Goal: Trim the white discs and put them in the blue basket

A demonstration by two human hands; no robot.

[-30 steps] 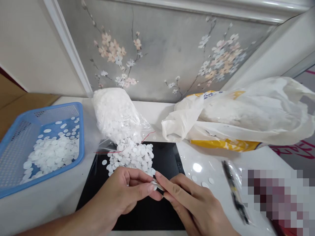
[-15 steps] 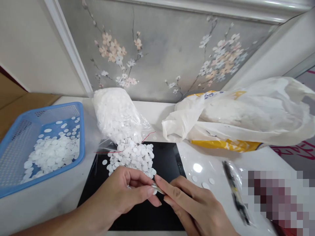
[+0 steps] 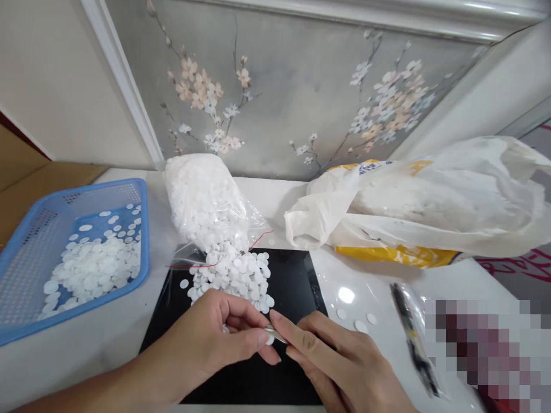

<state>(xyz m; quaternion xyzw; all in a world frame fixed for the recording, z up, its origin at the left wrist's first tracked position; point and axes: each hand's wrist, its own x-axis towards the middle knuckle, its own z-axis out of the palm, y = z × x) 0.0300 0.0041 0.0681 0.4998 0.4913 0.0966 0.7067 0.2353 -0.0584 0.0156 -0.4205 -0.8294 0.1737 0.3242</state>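
Observation:
Over a black board (image 3: 253,378), my left hand (image 3: 224,335) pinches a small white disc (image 3: 270,339) between thumb and fingers. My right hand (image 3: 331,355) comes in from the right, its fingers closed on a thin, pale metallic tool (image 3: 278,334) whose tip meets the disc. Part of the tool is hidden by the fingers. Just beyond my hands lies a heap of white discs (image 3: 241,275), spilling from the mouth of a clear plastic bag (image 3: 202,198) filled with more discs. A red string crosses the bag's opening.
A blue basket (image 3: 144,241) at the left holds many white discs. To the right are a white and yellow plastic bag (image 3: 400,223), a few loose discs (image 3: 360,326) and a packet with black pens (image 3: 411,338). A flowered panel (image 3: 297,86) stands behind.
Both hands stay almost in place, with the fingers shifting very slightly around the disc and tool. The whole view has moved a little.

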